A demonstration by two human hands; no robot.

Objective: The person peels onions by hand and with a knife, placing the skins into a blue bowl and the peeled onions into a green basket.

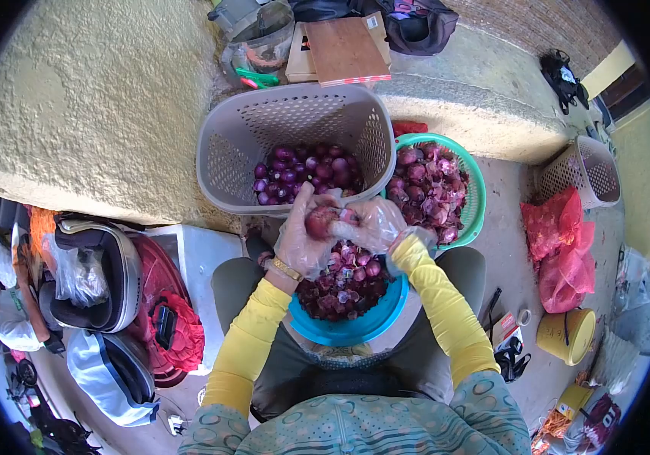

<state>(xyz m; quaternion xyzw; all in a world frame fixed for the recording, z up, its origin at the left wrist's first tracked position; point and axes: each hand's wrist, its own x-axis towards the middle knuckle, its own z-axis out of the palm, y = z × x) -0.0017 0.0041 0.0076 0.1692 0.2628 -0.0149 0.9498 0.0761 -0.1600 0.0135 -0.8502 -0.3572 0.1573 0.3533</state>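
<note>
While the gloved left hand (298, 244) cups a red onion (319, 222), fingers half curled around it, the gloved right hand (376, 226) is bent in close at its side; whether that one pinches skin or a small blade I can't tell. The onion is up where the grey basket (215, 155) meets the blue basin (317, 334), which sits between the knees, probably so loose skins drop straight in. Smooth, shiny onions (287, 173) lie in the grey basket just ahead, and the green basket (478, 199) of papery ones stands by the right knee, likely for easy reach. Farther right, a yellow bucket (556, 339) bears dark lettering too small to read from here, and I make out no brand.
</note>
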